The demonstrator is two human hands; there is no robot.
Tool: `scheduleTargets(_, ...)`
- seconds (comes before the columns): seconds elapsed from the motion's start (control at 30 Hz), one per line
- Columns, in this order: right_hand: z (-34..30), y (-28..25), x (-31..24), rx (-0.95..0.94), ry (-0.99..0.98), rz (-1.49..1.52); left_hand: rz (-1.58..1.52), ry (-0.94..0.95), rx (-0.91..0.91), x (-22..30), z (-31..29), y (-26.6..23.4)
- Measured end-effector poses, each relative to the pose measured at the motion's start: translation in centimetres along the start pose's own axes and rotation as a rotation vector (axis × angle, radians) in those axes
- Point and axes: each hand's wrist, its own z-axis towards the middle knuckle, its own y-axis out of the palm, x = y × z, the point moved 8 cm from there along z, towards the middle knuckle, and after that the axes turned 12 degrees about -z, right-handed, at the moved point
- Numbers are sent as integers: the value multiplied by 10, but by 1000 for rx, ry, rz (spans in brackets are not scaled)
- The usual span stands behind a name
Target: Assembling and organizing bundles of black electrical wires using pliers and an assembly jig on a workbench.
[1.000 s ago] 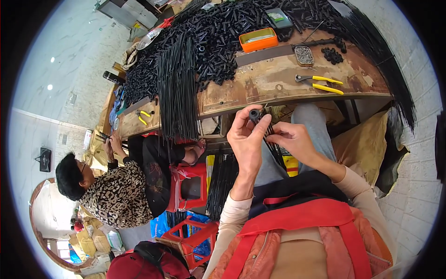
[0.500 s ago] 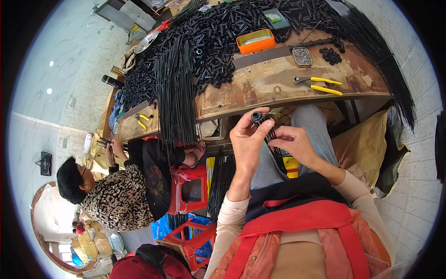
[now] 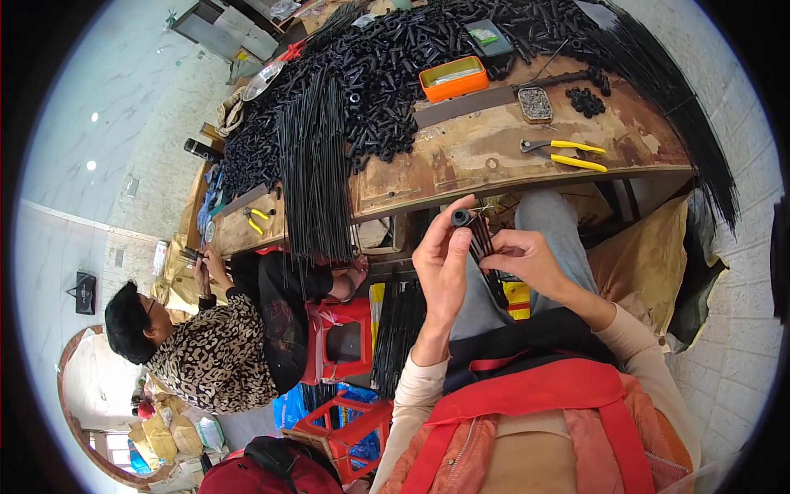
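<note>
L hand (image 3: 440, 267) w/ black tube (image 3: 460, 217) now lower, farther from worktop (image 3: 457, 169) vs. 1 sec. ago; L thumb (image 3: 458, 247) shifted from beside tube end to below it. R hand (image 3: 527, 262) also slightly lower.

Left hand (image 3: 443, 263) holds black tubular piece (image 3: 460, 219); right hand (image 3: 527, 257) just beside, fingers on thin black rods (image 3: 487, 257). Tabletop (image 3: 469, 156) beyond hands: yellow-handled pliers (image 3: 578, 162) ahead-right, orange box (image 3: 457, 88) ahead, black tube heap (image 3: 378, 82) ahead-left. Co-worker (image 3: 210, 358) well left of hands.

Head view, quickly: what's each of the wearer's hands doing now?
Left hand: closed, holding a black tube.
Right hand: closed, holding thin black rods.
</note>
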Motion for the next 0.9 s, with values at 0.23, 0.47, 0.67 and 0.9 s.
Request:
scheduleTargets(0.23, -4, 4, -4, -16, -51, -191, -184, -32, -34, 13, 8, 4)
scheduleTargets(0.47, -3, 4, -8, 70, 29, -217, -43, -2, -30, 11, 6, 4)
scheduleTargets(0.67, 1, 3, -9, 120, -2, -204, 131, 51, 13, 19, -1, 17)
scheduleTargets(0.9, 1, 1, -11, 186, -33, -357, 148, -13, -17, 9, 2, 15)
